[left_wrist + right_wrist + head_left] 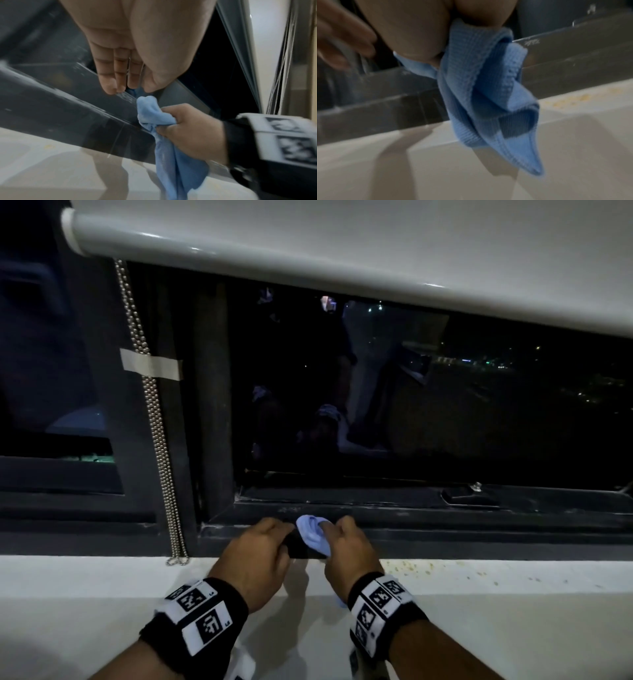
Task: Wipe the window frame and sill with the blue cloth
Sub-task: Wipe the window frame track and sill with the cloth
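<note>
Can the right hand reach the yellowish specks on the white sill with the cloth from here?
Probably yes. The right hand grips the blue cloth at the dark frame; the specks lie just to its right on the white sill, with nothing between.

A white roller blind point(342, 251) is rolled up on its tube across the top of the view. A metal bead chain point(150, 405) hangs down beside the dark vertical mullion point(171, 440), and a strip of pale tape point(150, 364) fixes the chain to it. The glass pane point(411, 388) is dark and shows small distant lights outside, along with faint reflections of the room interior. A latch handle point(469, 494) lies on the lower rail. Room light falls from behind and casts soft shadows forward.
</note>
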Tool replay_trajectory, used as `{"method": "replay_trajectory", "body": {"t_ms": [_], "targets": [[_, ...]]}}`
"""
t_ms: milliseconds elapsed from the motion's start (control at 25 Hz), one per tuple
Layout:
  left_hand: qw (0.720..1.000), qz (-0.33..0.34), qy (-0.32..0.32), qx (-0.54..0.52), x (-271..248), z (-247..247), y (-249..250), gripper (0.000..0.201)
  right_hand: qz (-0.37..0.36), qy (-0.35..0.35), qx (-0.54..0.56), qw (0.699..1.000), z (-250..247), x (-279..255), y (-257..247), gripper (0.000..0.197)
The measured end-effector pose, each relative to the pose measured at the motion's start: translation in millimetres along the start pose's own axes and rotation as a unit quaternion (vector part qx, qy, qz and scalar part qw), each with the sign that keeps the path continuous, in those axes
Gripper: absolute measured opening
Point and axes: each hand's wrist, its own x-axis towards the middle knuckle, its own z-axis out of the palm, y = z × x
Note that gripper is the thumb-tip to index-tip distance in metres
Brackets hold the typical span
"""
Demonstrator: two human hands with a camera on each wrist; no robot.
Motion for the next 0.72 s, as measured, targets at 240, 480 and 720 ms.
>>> {"method": "replay_trajectory", "body": {"t_ms": [240, 480, 720], "targets": [[0.999, -0.033, 0.015, 0.000, 6, 17, 30, 0.037, -0.070, -0.078, -0.046, 0.993, -17, 17, 37, 0.047], [0.997, -0.076, 0.021, 0.000, 4, 43, 50, 0.041, -0.085, -0.056, -0.028, 0.994, -13, 1, 57, 0.046], [0.995, -0.077, 0.065, -0.001, 1, 58, 63, 0.032, -0.097, -0.027, 0.007, 0.995, -25, 19, 75, 0.054]]}}
